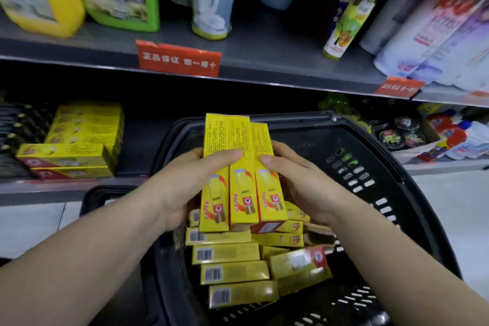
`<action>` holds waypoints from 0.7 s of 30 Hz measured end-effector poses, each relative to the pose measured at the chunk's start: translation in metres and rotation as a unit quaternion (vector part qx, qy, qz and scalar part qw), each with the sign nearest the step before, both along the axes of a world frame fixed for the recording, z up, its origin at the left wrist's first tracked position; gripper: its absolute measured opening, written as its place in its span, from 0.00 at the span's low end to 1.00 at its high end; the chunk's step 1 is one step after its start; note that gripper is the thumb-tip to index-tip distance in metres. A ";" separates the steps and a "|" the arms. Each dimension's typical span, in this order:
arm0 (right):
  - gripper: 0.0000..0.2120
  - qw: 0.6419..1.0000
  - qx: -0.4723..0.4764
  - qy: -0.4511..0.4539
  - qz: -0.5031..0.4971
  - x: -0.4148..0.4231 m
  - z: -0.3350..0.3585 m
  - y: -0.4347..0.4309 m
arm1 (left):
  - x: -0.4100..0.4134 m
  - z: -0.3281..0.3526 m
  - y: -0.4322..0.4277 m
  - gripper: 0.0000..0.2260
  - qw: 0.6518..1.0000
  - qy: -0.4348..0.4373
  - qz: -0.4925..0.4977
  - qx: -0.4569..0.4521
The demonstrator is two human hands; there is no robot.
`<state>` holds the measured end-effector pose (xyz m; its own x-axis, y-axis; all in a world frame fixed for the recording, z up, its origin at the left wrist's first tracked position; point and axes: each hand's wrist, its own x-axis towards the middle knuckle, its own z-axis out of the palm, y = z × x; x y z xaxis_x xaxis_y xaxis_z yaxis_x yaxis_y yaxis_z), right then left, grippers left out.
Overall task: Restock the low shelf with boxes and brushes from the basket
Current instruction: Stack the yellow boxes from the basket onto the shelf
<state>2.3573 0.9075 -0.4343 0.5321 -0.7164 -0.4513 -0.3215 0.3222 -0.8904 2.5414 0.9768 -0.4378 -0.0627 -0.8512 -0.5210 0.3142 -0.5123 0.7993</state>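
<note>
Lifting three boxes [238,167] out of the basket [375,145]
The left hand [182,188] and right hand [299,182] are gripping them from either side, just above the basket; next, likely, carrying them to the shelf [53,189] beyond it, beside the stack [87,130].

The left hand [182,188] and right hand [304,182] are bare, forearms uncovered, thumbnails short

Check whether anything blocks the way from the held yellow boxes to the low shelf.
Only the basket rim. The left hand and right hand hold three yellow boxes inside the basket, whose far rim lies between them and the low shelf. Bare shelf shows right of the stacked boxes.
</note>
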 end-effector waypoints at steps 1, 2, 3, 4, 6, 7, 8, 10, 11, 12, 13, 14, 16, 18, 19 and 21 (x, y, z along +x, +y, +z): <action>0.37 1.000 -0.009 -0.012 0.006 0.011 0.004 -0.003 | 0.009 0.004 0.002 0.17 1.000 -0.011 0.015 -0.009; 0.40 0.999 -0.015 -0.022 0.019 0.022 0.008 -0.005 | 0.017 0.007 0.003 0.16 0.999 -0.020 0.029 -0.015; 0.41 0.999 -0.016 -0.030 0.034 0.033 0.012 -0.008 | 0.026 0.010 0.004 0.15 0.999 -0.027 0.042 -0.018; 0.42 0.998 -0.012 -0.039 0.050 0.043 0.015 -0.010 | 0.035 0.012 0.006 0.15 0.998 -0.032 0.053 -0.017; 0.38 0.995 -0.007 -0.052 0.083 0.066 0.020 -0.016 | 0.052 0.015 0.009 0.14 0.997 -0.038 0.072 -0.007; 0.35 0.993 -0.011 -0.055 0.101 0.077 0.021 -0.018 | 0.060 0.016 0.011 0.14 0.996 -0.039 0.076 -0.002; 0.32 0.992 -0.012 -0.055 0.114 0.088 0.022 -0.019 | 0.068 0.017 0.014 0.13 0.996 -0.040 0.077 0.005; 0.28 0.990 -0.002 -0.057 0.127 0.108 0.023 -0.021 | 0.084 0.020 0.021 0.15 0.996 -0.038 0.075 0.019; 0.28 0.990 0.004 -0.053 0.134 0.117 0.023 -0.021 | 0.093 0.021 0.025 0.18 0.996 -0.032 0.075 0.023; 0.27 0.989 0.007 -0.045 0.142 0.126 0.023 -0.021 | 0.103 0.023 0.029 0.21 0.997 -0.027 0.074 0.024; 0.26 0.988 0.008 -0.038 0.150 0.135 0.023 -0.021 | 0.114 0.025 0.033 0.24 0.997 -0.027 0.072 0.025; 0.25 0.987 0.011 -0.033 0.157 0.143 0.023 -0.021 | 0.128 0.026 0.039 0.26 0.997 -0.032 0.070 0.027; 0.22 0.984 0.017 -0.029 0.173 0.160 0.021 -0.020 | 0.156 0.027 0.050 0.28 0.995 -0.053 0.077 0.039; 0.15 0.981 0.010 -0.014 0.195 0.179 0.016 -0.022 | 0.183 0.024 0.062 0.28 0.990 -0.080 0.105 0.053; 0.12 0.980 0.001 0.002 0.197 0.189 0.012 -0.024 | 0.195 0.022 0.068 0.27 0.985 -0.101 0.127 0.060; 0.13 0.979 -0.017 0.042 0.200 0.211 0.009 -0.027 | 0.216 0.015 0.075 0.30 0.970 -0.155 0.168 0.078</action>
<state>2.5686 0.8804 -0.4255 0.7355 -0.4734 -0.4848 -0.4882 0.1259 -0.8636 2.7574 1.0516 -0.4228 0.3862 -0.7050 -0.5949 0.2410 -0.5454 0.8028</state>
